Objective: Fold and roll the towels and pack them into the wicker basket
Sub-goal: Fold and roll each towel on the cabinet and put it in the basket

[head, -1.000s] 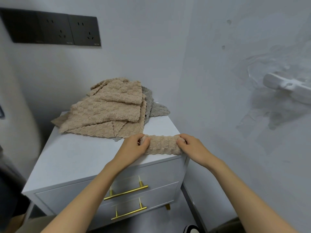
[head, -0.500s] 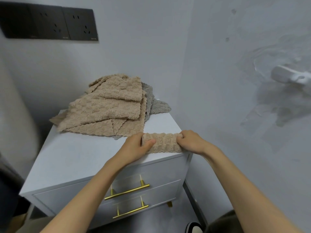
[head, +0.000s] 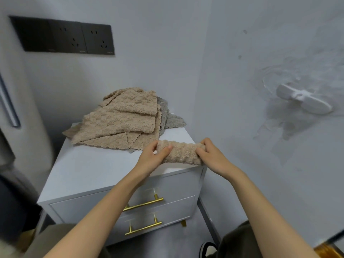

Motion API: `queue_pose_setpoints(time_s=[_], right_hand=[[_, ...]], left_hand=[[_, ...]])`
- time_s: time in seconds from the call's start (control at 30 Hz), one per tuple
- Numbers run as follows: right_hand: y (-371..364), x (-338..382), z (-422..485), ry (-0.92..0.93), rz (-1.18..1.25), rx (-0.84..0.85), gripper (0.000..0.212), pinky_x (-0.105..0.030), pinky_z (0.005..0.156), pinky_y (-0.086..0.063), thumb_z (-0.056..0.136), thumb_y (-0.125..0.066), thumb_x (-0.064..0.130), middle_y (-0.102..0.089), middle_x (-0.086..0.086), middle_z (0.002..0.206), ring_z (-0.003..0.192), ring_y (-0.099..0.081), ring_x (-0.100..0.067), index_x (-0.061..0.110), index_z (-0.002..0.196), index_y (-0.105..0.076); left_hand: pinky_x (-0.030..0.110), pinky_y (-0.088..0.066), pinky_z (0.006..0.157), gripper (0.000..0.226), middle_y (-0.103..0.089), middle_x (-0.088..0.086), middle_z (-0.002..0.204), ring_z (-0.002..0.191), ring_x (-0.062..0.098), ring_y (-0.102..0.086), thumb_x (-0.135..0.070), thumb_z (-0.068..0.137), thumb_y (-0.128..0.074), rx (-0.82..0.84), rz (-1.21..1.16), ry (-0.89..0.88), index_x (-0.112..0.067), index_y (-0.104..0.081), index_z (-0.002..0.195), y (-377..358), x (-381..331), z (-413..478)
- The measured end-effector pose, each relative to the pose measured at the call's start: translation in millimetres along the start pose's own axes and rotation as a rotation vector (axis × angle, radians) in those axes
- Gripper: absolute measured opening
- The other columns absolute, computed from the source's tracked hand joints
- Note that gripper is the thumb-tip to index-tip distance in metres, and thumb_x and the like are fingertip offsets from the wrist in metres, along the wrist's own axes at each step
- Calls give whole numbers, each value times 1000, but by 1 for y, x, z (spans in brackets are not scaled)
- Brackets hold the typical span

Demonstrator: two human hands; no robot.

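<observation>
Rolled towel (head: 183, 152), beige & ribbed, lies crosswise at the front-right corner of the white cabinet (head: 93, 170) top; can't tell if it rests on the top or is just off it. Left hand (head: 150, 160) is wrapped round its left end w/ the thumb on top. Right hand (head: 212, 158) has its fingers curled round the right end. The hands are apart, one per end. At the back of the cabinet top is a loose pile of beige towels (head: 122, 121), w/ a grey towel (head: 171, 121) poking out on its right, near the back-right corner. Two drawers w/ gold handles (head: 143, 202) on the cabinet front. Black socket panel (head: 63, 37) on the wall above the cabinet, to the left.
</observation>
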State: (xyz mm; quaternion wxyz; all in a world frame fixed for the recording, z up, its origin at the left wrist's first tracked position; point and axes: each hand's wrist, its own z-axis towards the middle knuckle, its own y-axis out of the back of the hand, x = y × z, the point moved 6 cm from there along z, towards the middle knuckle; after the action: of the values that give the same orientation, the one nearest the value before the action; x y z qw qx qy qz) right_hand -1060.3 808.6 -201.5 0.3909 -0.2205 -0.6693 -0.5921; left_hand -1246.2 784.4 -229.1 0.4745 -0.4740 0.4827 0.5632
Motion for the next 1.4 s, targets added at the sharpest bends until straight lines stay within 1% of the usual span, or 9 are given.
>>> queue_pose_setpoints(time_s=[0.17,0.3,0.4,0.63,0.83,1.0,1.1,1.3,1.4], right_hand=[[18,20,-36,89,127,-112,5,-27,63,-37,94,-46,20,-48,3,76,66,-43,-11,15,93,-45],[35,36,-67,134,162,-108,5,-31,64,-39,91,-44,21,-57,-5,85,71,-47,-14,20,86,-43],[48,47,-97,177,113,-75,9,-32,65,-38,88,-42,27,-61,-2,88,72,-49,-11,21,82,-38],[72,52,-160,162,37,-21,21,-19,56,-31,96,-47,29,-35,5,73,59,-31,-4,20,83,-34],[95,22,-204,90,122,-104,21,-15,50,-29,96,-48,17,-33,8,71,57,-30,-2,22,81,-34],[111,-16,-255,-6,188,-150,16,-12,50,-31,93,-47,20,-34,6,77,57,-34,2,20,85,-33],[117,-45,-288,-62,268,-193,19,-13,52,-33,84,-50,32,-37,8,77,60,-37,1,20,87,-35],[121,-117,-349,-212,285,-310,17,-16,53,-32,96,-53,29,-38,4,76,64,-37,-6,19,89,-40],[119,-153,-373,-308,304,-387,19,-14,50,-33,94,-52,33,-39,0,78,65,-37,-12,18,92,-40]], left_hand=[[21,-51,70,18,-69,-1,94,81,7,-66,-26,87,-67,6,-187,-14,-14,-67,100,-5,-23,-27],[33,-55,83,32,-70,11,107,100,23,-67,-28,81,-74,48,-229,-66,-9,-68,106,-9,-51,-48],[38,-55,88,35,-70,14,107,101,26,-66,-27,80,-74,91,-213,-99,-7,-67,107,-17,-77,-65],[34,-55,83,38,-72,7,100,92,19,-68,-30,74,-75,259,-101,-157,-8,-69,104,-60,-115,-100],[37,-53,87,36,-73,5,96,91,17,-68,-34,73,-76,379,-79,-154,-12,-70,101,-109,-127,-125],[45,-51,91,33,-69,16,102,97,29,-66,-29,78,-77,515,18,-149,-7,-69,100,-168,-127,-151],[38,-53,84,27,-70,15,97,85,19,-65,-25,80,-76,575,55,-137,-6,-69,98,-205,-119,-165],[16,-51,65,26,-69,1,93,81,8,-64,-25,80,-75,734,115,-76,-10,-68,100,-283,-88,-197],[20,-50,81,34,-61,-6,109,102,8,-57,-32,86,-68,739,156,-79,-18,-62,117,-317,-64,-210]])
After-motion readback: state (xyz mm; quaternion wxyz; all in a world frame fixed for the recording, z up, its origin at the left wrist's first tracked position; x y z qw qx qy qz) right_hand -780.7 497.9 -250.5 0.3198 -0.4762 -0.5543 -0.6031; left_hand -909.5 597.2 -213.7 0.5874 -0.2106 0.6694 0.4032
